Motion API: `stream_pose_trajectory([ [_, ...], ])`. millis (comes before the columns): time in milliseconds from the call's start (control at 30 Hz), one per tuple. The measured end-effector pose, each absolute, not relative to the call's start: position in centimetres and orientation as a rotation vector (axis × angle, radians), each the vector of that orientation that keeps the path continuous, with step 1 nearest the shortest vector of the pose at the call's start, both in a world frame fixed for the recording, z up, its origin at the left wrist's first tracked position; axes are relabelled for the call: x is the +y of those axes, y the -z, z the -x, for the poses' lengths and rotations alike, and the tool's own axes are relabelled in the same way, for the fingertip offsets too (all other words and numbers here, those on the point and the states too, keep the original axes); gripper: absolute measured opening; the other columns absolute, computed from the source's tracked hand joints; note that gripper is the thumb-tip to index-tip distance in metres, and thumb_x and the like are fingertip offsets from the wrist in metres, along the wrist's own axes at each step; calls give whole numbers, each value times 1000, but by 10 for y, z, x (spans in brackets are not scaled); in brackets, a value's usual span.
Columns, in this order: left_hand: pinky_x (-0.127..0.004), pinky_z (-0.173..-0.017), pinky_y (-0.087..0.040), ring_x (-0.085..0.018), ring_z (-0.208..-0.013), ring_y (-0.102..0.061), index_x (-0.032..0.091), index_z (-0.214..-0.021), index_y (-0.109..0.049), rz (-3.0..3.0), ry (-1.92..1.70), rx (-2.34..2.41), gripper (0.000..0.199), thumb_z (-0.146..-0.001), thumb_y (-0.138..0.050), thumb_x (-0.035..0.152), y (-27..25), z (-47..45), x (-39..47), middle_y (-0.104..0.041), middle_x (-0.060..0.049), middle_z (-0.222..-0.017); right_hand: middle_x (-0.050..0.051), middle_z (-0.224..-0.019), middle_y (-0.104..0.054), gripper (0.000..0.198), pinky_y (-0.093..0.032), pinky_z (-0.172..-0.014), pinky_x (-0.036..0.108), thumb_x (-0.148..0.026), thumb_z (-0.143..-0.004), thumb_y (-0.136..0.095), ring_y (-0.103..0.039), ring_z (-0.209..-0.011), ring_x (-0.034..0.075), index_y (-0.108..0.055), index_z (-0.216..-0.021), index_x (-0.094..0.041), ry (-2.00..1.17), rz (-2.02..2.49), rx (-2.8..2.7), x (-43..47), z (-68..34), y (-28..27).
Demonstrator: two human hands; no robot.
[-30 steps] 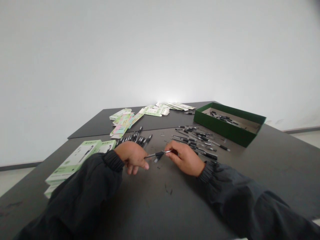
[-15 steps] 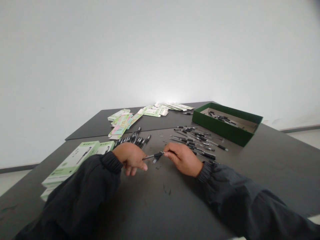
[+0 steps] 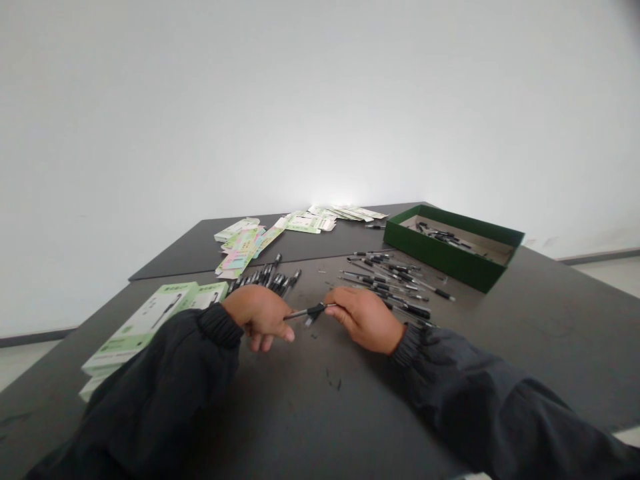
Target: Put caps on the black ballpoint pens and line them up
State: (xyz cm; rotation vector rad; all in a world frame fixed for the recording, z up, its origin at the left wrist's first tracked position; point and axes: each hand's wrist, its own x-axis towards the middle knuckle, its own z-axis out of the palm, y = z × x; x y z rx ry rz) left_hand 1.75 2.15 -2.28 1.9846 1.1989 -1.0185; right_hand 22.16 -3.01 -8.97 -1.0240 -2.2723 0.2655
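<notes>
My left hand (image 3: 261, 316) is closed round the barrel of a pen (image 3: 301, 313), which lies nearly level between my two hands. The pen has a clear barrel and a black grip. At its other end, the thumb and forefinger of my right hand (image 3: 367, 318) pinch a thin piece by the tip; whether it is the tip or a refill I cannot tell. Beyond my left hand lies a bunch of capped black pens (image 3: 273, 273). To the right of my right hand are scattered uncapped pens and parts (image 3: 400, 277).
A green open box (image 3: 440, 261) with pens in it stands at the right. Flattened cartons (image 3: 240, 253) lie along the back, and stacked white-green pen boxes (image 3: 145, 320) at the left. Small dark bits (image 3: 333, 380) dot the table (image 3: 280, 413). A wall rises behind.
The thin piece between the pen's grip and my right fingers shows slightly differently. Otherwise both hands and the pen hold nearly the same place, and the view has shifted very slightly.
</notes>
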Motion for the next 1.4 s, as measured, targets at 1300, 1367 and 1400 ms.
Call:
stream_pose_trajectory([
  [1300,-33,-71,-52,-24,-82,-70,15,-90,-61,-2043,970,1153,31,-88,-42,38,36,-7,36,-72,-17,-99,2,-82,-65,25,-30,-57,24,-38,-72,-64,-54,-69,14,-62,-91,-22,-452,2050,-2377,13,-343,84],
  [1367,-33,-71,-52,-25,-81,-70,16,-86,-61,-2030,973,1150,29,-88,-43,38,36,-9,35,-72,-17,-99,3,-84,-66,23,-30,-57,24,-36,-73,-63,-55,-71,14,-63,-91,-22,-379,2019,-2344,17,-344,86],
  [1400,-32,-70,-52,-24,-81,-70,16,-87,-61,-2024,966,1157,27,-87,-44,37,35,-10,34,-72,-16,-99,3,-85,-66,22,-30,-58,24,-35,-74,-62,-55,-72,15,-63,-91,-22,-360,2005,-2322,19,-345,86],
])
